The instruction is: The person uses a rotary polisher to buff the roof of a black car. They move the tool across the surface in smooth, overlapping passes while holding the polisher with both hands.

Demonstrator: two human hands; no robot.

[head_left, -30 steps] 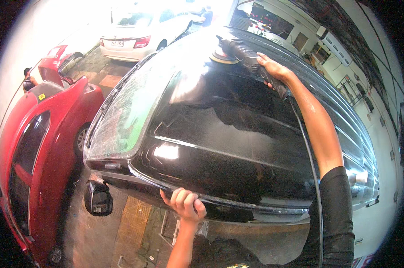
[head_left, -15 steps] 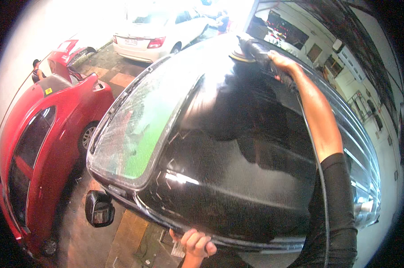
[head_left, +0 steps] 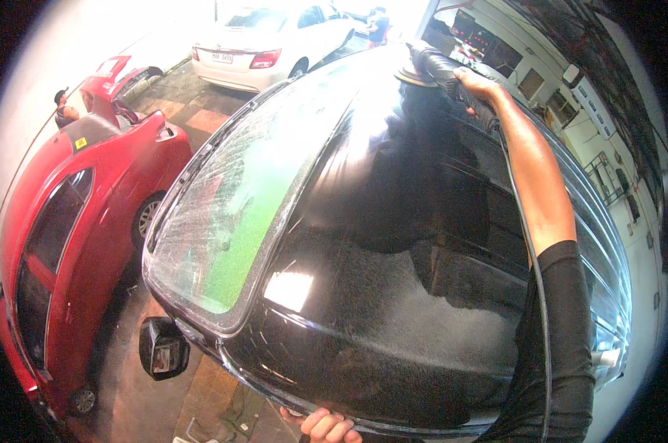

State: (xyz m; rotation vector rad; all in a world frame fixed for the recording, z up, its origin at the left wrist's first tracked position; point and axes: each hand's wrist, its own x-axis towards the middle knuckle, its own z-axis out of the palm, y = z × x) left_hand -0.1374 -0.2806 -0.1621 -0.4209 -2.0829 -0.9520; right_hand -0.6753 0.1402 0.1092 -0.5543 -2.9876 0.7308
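Observation:
A black electric polisher [head_left: 446,75] is in my right hand [head_left: 479,87], fingers wrapped round its handle, arm stretched across the roof. Its round pad [head_left: 416,77] rests at the far side of the glossy black car roof [head_left: 348,295], near the top of the windshield. The power cord [head_left: 524,214] runs back along my arm. At the near side, my left hand [head_left: 325,427] has its fingers curled at the roof's edge; its lower part is cut off by the frame. Fine haze dulls parts of the roof, and streaks cover the windshield [head_left: 223,214].
Clear plastic film [head_left: 607,288] covers the roof's right portion. The black side mirror [head_left: 164,347] sticks out at the lower left. A red car [head_left: 120,184] stands to the left, a white car [head_left: 245,63] beyond. One person [head_left: 66,111] is behind the red car, another [head_left: 378,26] farther off.
The polisher and my right hand have shifted slightly right and farther away in the picture. My left hand sits lower in view, with less of it showing. The whole view has tilted a little.

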